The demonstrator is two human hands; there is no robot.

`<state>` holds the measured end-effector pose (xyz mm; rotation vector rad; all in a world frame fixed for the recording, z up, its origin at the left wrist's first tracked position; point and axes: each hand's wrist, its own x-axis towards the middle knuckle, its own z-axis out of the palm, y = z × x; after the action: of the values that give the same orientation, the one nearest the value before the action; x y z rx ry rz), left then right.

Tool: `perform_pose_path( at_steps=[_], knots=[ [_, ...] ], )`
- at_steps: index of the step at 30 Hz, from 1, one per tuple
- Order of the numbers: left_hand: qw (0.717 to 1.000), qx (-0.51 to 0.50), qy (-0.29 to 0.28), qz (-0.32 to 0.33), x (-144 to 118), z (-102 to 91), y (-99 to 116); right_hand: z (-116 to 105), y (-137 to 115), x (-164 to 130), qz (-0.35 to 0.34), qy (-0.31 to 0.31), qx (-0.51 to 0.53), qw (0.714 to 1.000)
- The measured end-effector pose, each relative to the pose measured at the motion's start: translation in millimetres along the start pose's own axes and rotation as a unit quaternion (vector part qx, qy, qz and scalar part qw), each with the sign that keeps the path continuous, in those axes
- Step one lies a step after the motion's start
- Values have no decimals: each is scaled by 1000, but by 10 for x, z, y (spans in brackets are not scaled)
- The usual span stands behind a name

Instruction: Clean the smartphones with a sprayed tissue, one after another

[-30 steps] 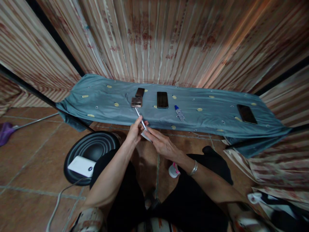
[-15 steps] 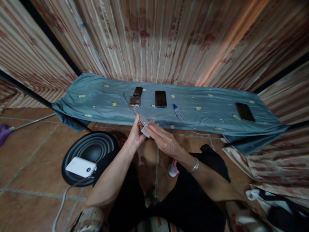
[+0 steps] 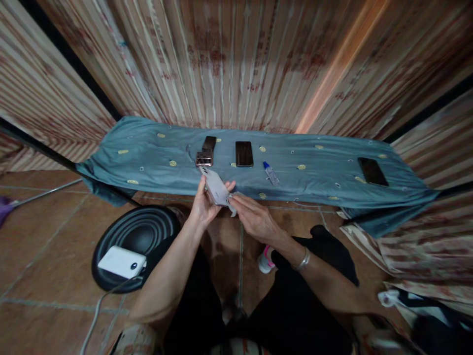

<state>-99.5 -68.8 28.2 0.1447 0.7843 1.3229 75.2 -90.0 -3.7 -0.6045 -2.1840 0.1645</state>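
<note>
no legible text, labels or numbers

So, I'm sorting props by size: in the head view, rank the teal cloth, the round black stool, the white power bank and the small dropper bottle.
1. teal cloth
2. round black stool
3. white power bank
4. small dropper bottle, though it lies farther off.

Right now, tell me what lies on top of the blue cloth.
On the blue cloth: three dark phones, a small bottle, a blurred square item. What it covers is hidden.
</note>
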Motion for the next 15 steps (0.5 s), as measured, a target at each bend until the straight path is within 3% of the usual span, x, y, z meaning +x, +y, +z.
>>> perform_pose_path(
  at_steps=[9,15],
  knots=[
    [996,67,-22,-51,-87,21,-226,10,48,55,81,-84,-2,993],
    [994,82,-26,-60,-125,58,-366,-15,165,109,148,-93,-14,985]
  ],
)
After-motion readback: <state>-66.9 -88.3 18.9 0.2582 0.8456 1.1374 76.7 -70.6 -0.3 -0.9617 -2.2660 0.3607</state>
